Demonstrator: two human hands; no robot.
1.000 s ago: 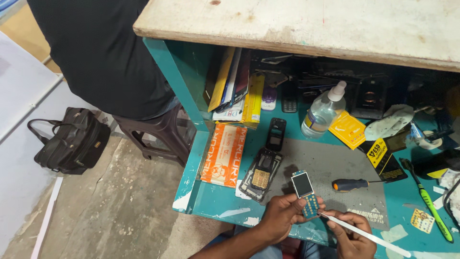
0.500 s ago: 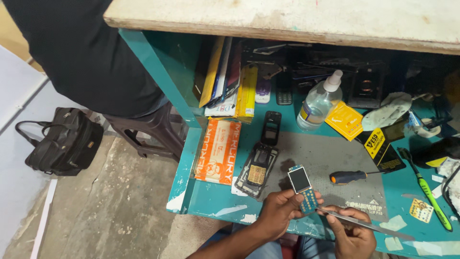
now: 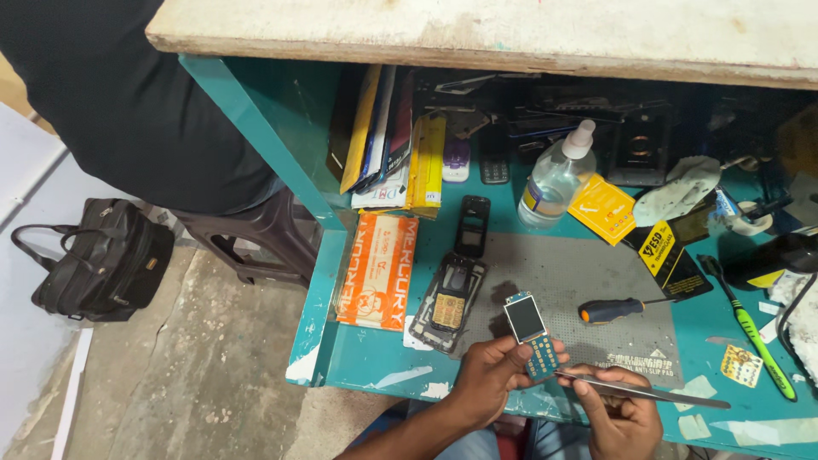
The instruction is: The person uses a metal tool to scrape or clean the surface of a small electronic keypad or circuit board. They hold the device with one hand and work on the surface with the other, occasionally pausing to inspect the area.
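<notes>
Now my left hand grips the bare phone board, a small circuit board with its screen at the top and keypad contacts below, tilted up just over the near edge of the teal table. My right hand is clenched around metal tweezers, whose long shaft lies almost flat and runs off to the right, with the near end close beside the lower part of the board. Compared with a second ago, the tweezers have dropped from a slant to this nearly level line and my right hand has drawn in closer to the board, so I judge the work has gone from approach to fine picking at the keypad end. The board itself has shifted only slightly. On the grey mat the orange-handled screwdriver lies where it did earlier, apart from both hands, and the opened phone housing rests beside the orange packet. A clear bottle stands further back, and a green toothbrush lies at the right. Beyond the table's left end, another person sits on a dark stool.
</notes>
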